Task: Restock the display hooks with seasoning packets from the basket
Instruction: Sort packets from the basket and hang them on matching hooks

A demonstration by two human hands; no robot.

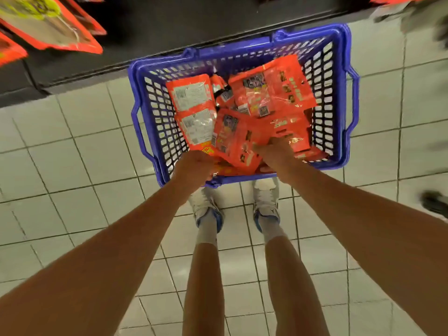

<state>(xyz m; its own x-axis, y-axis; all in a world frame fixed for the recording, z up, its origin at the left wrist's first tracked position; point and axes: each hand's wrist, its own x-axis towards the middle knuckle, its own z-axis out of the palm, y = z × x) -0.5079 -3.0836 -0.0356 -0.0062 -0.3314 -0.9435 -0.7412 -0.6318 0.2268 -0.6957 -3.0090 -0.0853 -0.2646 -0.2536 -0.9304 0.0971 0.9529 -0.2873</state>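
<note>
A blue plastic basket [242, 50] stands on the tiled floor in front of my feet, filled with several orange seasoning packets [271, 93]. Both my hands reach down into its near end. My left hand [194, 166] curls its fingers on the near edge of an orange packet [232, 146] lying on top. My right hand [276, 151] grips the same pile just to the right, fingers buried among the packets. More orange packets [48, 27] hang at the upper left on the display.
A dark shelf base [169, 32] runs along the far side of the basket. Pale floor tiles [72, 166] surround it. My white shoes [208, 209] stand just behind the basket. A dark shoe of another person [434, 202] shows at the right edge.
</note>
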